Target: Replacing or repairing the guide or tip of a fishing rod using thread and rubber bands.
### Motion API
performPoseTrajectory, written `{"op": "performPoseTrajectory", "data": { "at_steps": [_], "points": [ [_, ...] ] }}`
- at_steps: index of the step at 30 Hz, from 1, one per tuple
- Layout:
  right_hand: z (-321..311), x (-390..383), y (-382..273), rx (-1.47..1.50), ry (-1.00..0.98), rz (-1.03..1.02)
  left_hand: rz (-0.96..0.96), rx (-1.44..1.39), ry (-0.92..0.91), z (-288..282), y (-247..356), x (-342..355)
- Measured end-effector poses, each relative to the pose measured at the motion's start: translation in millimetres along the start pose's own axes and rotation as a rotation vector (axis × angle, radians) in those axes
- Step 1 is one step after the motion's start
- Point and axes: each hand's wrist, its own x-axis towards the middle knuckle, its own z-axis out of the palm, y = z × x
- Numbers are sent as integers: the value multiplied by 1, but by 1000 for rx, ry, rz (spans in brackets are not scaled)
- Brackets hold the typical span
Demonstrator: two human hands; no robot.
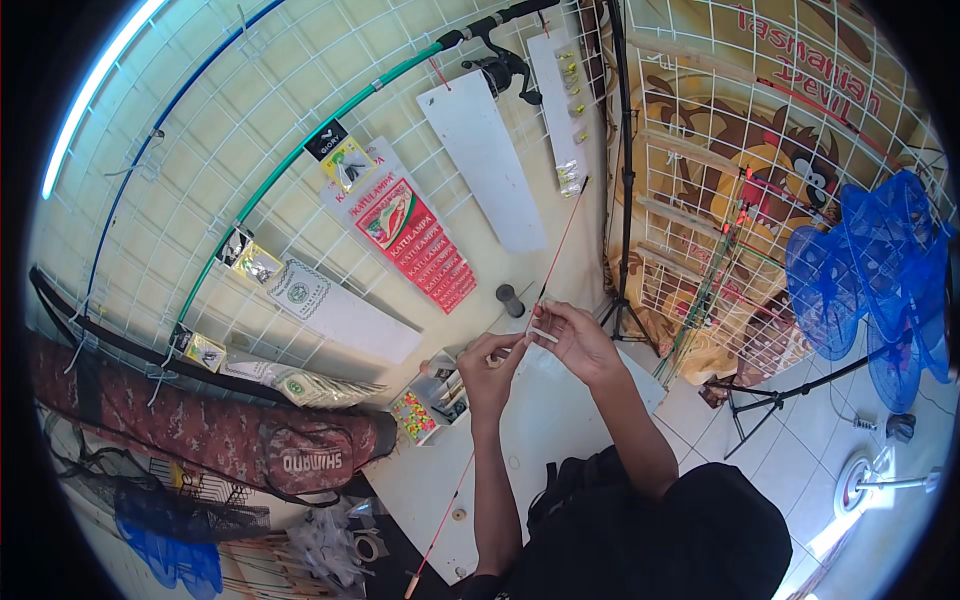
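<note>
The thin red rod slants above the tabletop, and my two hands are together at its middle: my left hand pinches it between the fingertips, while for my right hand, fingers curled just beside, I cannot tell if it grips. If my left pinch becomes loose, I think the rod may roll or slide, because both its long ends have no support that I can see. A careless swing of the ends could also knock the dark spool or the box of coloured beads.
</note>
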Motion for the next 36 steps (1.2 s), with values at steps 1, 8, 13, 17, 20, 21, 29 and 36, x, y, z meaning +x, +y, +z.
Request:
{"op": "performPoseTrajectory", "data": {
  "at_steps": [1,8,13,17,20,21,29,36],
  "points": [
    [-1,1,1,1,18,-8,-6,10,3,-1,-1,0],
    [-1,1,6,-20,81,-93,-9,4,-15,1,-8,-1],
    [2,0,10,-28,113,-170,-1,29,-27,3,-6,1],
    [4,1,14,-45,123,-218,-11,-10,-36,5,-9,-1],
    [5,1,15,-75,153,-269,-24,21,-56,6,-6,-1],
    [4,2,16,-76,159,-262,-43,15,-96,5,-7,0],
    [12,7,12,-274,199,-483,-148,-205,-237,0,-2,24],
    [16,4,12,-356,223,-513,125,37,-111,29,62,59]
  ]
}}
